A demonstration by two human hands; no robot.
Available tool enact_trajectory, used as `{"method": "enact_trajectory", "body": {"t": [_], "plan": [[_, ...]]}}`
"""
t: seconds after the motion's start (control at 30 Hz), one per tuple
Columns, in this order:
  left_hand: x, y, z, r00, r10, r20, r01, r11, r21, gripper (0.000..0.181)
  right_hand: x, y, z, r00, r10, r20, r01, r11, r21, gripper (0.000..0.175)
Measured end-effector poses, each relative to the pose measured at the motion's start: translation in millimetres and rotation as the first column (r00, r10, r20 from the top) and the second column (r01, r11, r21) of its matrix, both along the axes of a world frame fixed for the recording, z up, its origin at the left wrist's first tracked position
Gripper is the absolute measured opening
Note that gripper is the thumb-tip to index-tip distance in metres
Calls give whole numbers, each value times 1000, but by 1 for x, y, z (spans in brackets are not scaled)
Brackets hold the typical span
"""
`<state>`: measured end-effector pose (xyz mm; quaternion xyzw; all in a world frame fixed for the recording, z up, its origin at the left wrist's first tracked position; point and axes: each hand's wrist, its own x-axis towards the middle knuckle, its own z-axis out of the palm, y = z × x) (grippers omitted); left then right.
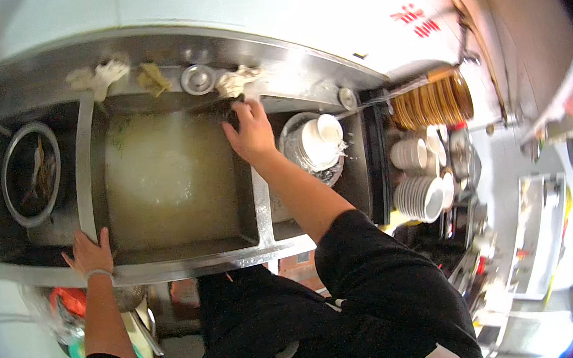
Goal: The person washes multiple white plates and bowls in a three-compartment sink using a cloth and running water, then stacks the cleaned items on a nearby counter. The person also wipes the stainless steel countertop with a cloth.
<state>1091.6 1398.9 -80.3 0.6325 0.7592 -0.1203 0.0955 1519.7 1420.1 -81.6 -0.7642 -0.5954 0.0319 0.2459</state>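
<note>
My left hand rests, fingers spread, where the front rim of the stainless steel sink meets the left divider. My right hand reaches over the right divider, thumb and fingers apart. Its fingertips are close to a crumpled cream cloth on the back ledge; whether they touch it, I cannot tell. Cloudy water fills the middle basin between my hands. In the right basin, a metal bowl holds stacked white dishes, with a small white bowl on top.
In the left basin lies a round metal bowl with thin objects inside. A metal strainer, a yellowish cloth and a white cloth line the back ledge. To the right stand brown trays, stacked white plates and white bowls.
</note>
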Motion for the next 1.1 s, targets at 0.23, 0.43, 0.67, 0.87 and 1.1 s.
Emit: {"method": "enact_trajectory", "body": {"t": [0.23,0.43,0.67,0.87,1.1], "plan": [[-14,0,-25,999,-3,37,3,1000,5,59,103,-192,9,698,-704,-130,621,686,-379,49],[-16,-38,-50,937,-205,281,-13,787,617,52,179,-230,7,-246,-629,-737,557,530,-639,58],[128,-139,-12,639,-535,552,17,728,686,23,261,-170,-90,-590,-273,-760,512,602,-613,52],[343,-200,16,445,-347,826,125,937,326,15,306,-129,-124,-177,-588,-789,389,695,-605,45],[507,-201,47,295,143,945,107,978,-181,26,336,-145,-25,827,-327,-457,226,938,-262,41]]}}
